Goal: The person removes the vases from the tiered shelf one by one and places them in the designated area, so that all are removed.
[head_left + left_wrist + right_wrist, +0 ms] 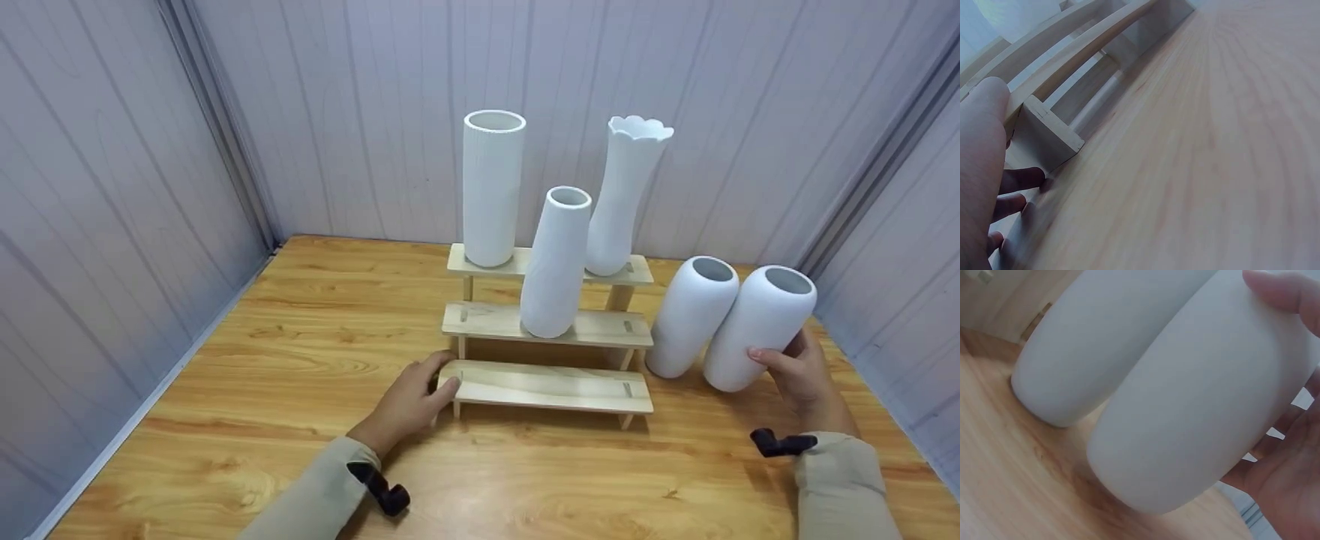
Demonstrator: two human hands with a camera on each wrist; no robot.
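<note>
We are watching the right hand (810, 379) holding a smooth white vase (761, 330), the thumb pressing on its front while the fingers are curling round its far side. That vase is sitting to the right of a three-tier wooden stand (480, 321), its mouth facing up; from the right wrist view, we are not able to tell surely whether its base is touching the wooden table (300, 322). We are seeing a matching vase (690, 319) standing just beside it, nearer the stand. The left hand (412, 397) is gripping the left end of the lowest shelf (547, 386), thumb lying over the edge and fingers reaching down beside the leg. Above, we are finding a tapered vase (553, 277) standing on the middle shelf (607, 326), while a straight cylindrical vase (493, 195) and a scalloped-rim vase (622, 195) are standing on the top shelf (525, 262).
</note>
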